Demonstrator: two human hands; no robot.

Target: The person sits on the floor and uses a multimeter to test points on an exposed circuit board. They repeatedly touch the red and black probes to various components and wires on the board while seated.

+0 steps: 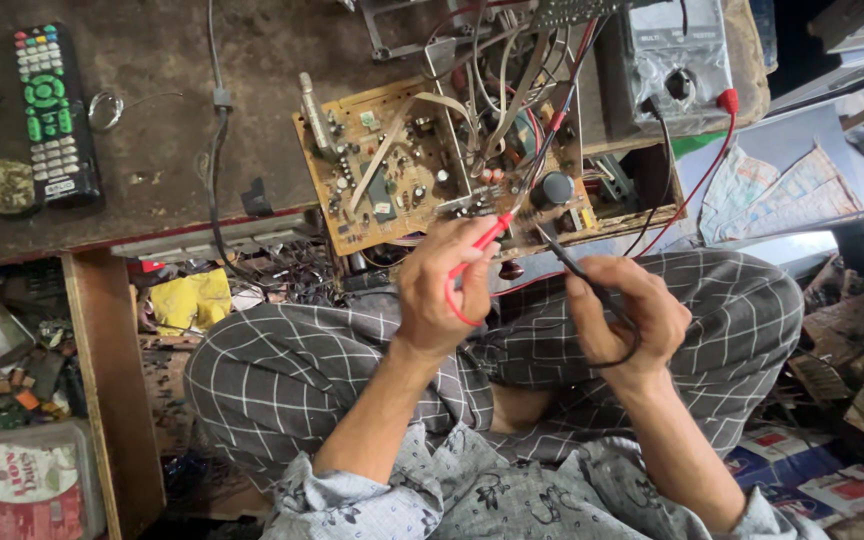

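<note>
The left hand [442, 285] pinches a red test probe [479, 243] between closed fingers, its tip resting on the near edge of the tan circuit board [392, 170] that overhangs the dark workbench [152, 150]. Just beside it, the right hand [627, 310] is closed around a black test probe [562, 258], also angled onto the board. Behind the board sits a grey multimeter [677, 60], and a black remote control [52, 115] lies well apart at the bench's left end.

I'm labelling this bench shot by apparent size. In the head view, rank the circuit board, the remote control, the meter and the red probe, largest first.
1. circuit board
2. meter, partly cut off at the top edge
3. remote control
4. red probe, held in the left hand
</note>
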